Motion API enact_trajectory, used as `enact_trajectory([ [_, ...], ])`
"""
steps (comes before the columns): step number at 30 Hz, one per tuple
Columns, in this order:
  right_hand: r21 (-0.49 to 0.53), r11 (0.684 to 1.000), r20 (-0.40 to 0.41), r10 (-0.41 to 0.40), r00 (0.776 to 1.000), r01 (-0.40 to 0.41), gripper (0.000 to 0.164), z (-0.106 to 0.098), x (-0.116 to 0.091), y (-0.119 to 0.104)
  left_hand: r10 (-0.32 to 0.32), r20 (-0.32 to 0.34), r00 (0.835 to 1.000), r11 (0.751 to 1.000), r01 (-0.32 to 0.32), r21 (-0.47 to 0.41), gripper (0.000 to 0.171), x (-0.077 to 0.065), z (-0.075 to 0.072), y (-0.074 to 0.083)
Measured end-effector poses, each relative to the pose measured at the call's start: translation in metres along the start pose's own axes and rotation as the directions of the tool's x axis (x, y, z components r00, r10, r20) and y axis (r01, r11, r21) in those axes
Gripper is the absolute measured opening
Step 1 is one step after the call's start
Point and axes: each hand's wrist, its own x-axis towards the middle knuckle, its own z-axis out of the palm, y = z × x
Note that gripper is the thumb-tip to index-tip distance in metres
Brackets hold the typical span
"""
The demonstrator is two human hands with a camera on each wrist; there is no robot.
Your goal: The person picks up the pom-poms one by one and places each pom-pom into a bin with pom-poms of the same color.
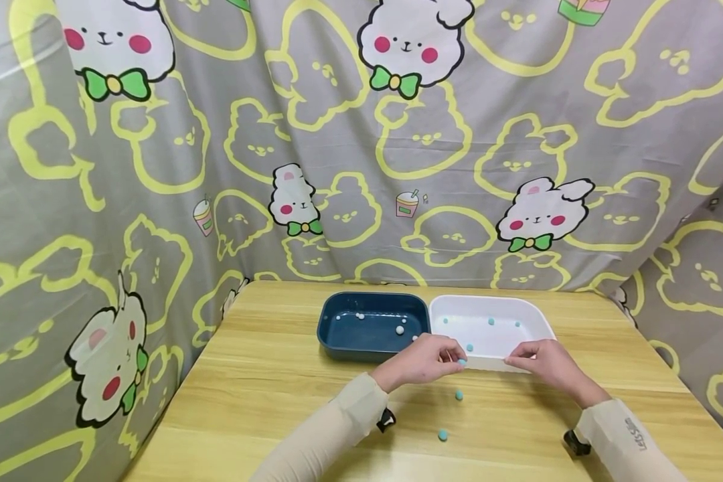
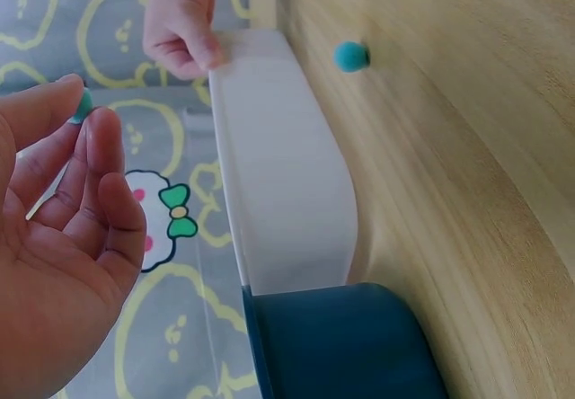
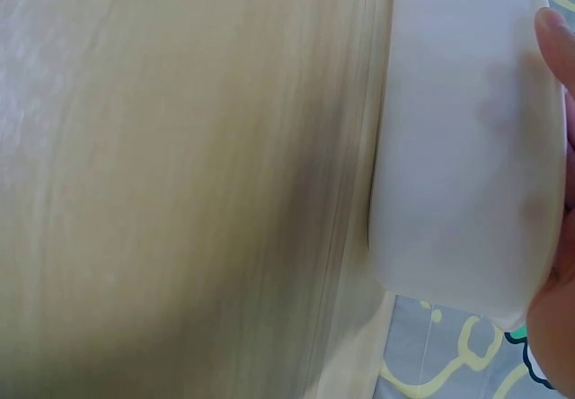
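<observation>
My left hand (image 1: 428,358) pinches a small teal ball (image 2: 83,107) between thumb and fingertip, just over the near edge of the white tray (image 1: 480,361). On that tray's near rim, toward its right end, my right hand (image 1: 545,365) grips with thumb and fingers; the right wrist view shows the thumb (image 3: 555,44) at the rim. Several teal balls, one of them this ball (image 1: 491,322), lie inside the white tray. Two more, a nearer teal ball (image 1: 442,435) and a farther teal ball (image 1: 459,395), rest on the table in front of it.
A dark blue tray (image 1: 349,353) stands against the white tray's left side, holding several small white balls, among them a larger white ball (image 1: 400,330). Both stand on a wooden table (image 1: 247,402). A patterned curtain (image 1: 349,147) hangs behind and along the left.
</observation>
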Motion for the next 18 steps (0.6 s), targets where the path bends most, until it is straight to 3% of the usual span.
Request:
enact_trajectory([
  [18, -0.028, 0.999, -0.027, -0.020, 0.999, 0.019, 0.014, 0.002, -0.001, 0.003, -0.023, 0.007, 1.000, 1.000, 0.022, 0.006, 0.009, -0.005, 0.010, -0.011],
])
